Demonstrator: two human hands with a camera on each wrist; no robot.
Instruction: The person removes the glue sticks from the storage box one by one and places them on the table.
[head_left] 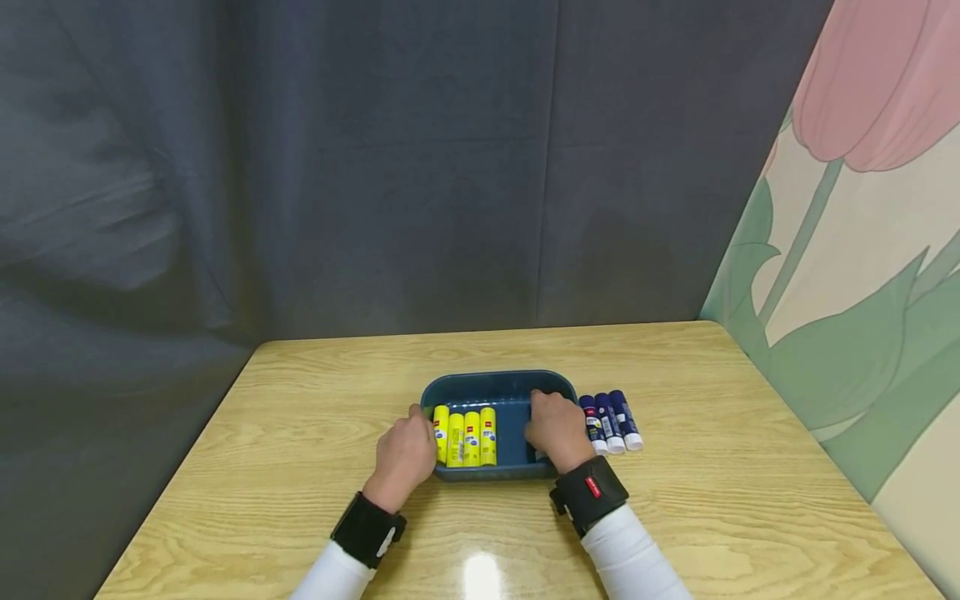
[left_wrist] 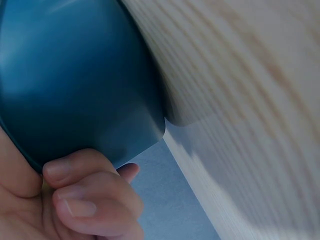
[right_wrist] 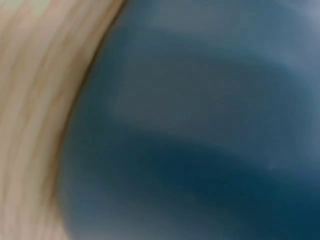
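Observation:
A dark blue tray (head_left: 491,473) stands on the table, with several yellow glue sticks (head_left: 472,439) side by side in its left half. My left hand (head_left: 405,458) grips the tray's left rim; its curled fingers show against the tray's outer wall in the left wrist view. Inside the right half, my right hand (head_left: 558,429) reaches down with bent fingers and holds a glue stick (head_left: 540,455), mostly hidden under the hand, its pale end showing. The right wrist view shows only the blurred blue tray wall close up.
Three dark blue glue sticks (head_left: 611,423) with white ends lie side by side on the table just right of the tray. A wooden table (head_left: 300,433) spreads around it. A dark curtain (head_left: 405,183) hangs behind, and a wall painted with a tulip (head_left: 862,250) is at right.

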